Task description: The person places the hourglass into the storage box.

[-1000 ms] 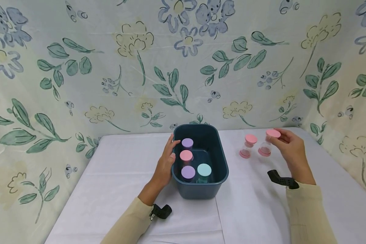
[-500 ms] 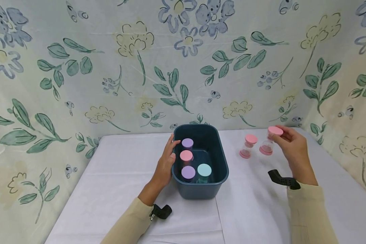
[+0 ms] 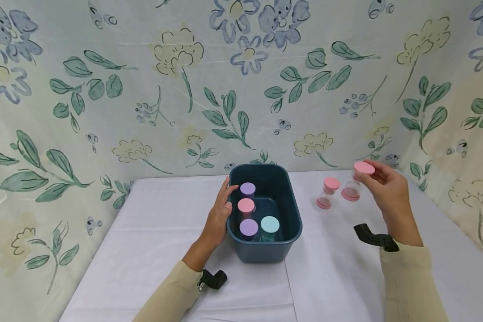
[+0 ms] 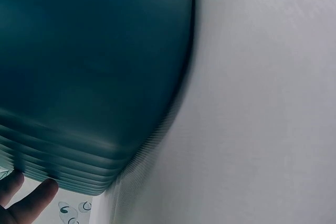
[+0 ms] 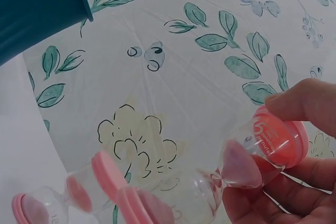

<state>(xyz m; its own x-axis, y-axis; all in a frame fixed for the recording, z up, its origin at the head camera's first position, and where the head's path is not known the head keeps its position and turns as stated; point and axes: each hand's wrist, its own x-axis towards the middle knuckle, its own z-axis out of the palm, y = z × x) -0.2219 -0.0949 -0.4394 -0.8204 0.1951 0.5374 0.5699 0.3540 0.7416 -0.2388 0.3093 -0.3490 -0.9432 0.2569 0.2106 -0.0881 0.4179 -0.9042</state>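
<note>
My right hand (image 3: 388, 192) pinches a pink sand timer (image 3: 363, 168) by its top end, thumb on one side and fingers on the other. In the right wrist view this sand timer (image 5: 241, 165) lies across the picture, with white print including "minutes" at the gripped end. A second pink sand timer (image 3: 332, 184) stands upright on the table just to its left. My left hand (image 3: 215, 219) rests against the left side of a dark blue bin (image 3: 261, 252), fingers extended along its rim. Two of those fingertips (image 4: 48, 186) show against the ribbed wall in the left wrist view.
Inside the bin stand several sand timers: a purple one (image 3: 247, 188) at the back, a pink one (image 3: 246, 205), another purple one (image 3: 248, 228) and a light-blue one (image 3: 269, 224) at the front. A white cloth covers the table (image 3: 165, 250). Floral fabric (image 3: 241, 89) hangs behind.
My right hand has raised its pink sand timer slightly, moving up and a little right in the head view. The left hand and the bin stay where they were.
</note>
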